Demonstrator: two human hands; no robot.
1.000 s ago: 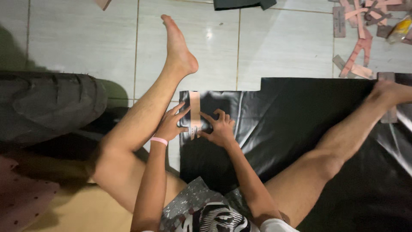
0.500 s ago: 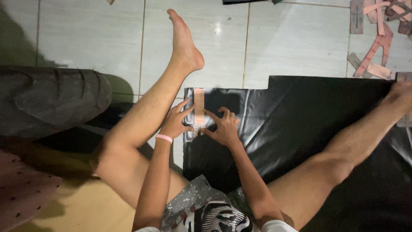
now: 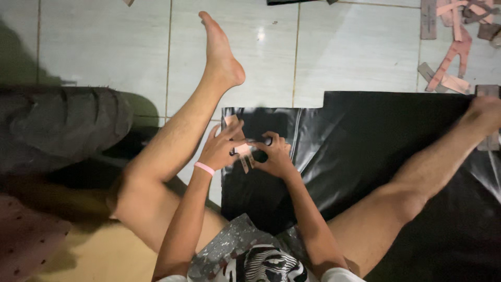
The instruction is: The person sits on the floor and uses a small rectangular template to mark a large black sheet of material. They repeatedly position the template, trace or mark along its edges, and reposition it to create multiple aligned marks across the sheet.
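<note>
I sit on the floor with my legs spread over a black glossy sheet [image 3: 376,136]. My left hand [image 3: 222,149], with a pink band on its wrist, holds a narrow pinkish strip-shaped piece [image 3: 239,147] at the sheet's left edge. My right hand [image 3: 274,155] grips what look like black-handled scissors [image 3: 265,142] set against the same piece. The fingers of both hands cover most of the piece and the blades.
A dark tyre [image 3: 57,125] lies on the left. Several pinkish and brown cut pieces [image 3: 451,49] are scattered on the white tiled floor [image 3: 104,47] at the top right. My left foot [image 3: 222,49] and right foot [image 3: 485,112] rest on the floor and sheet.
The strip stood upright between my hands earlier; now it is tilted and lower, with both hands closed in tighter around it. The view shifted slightly left.
</note>
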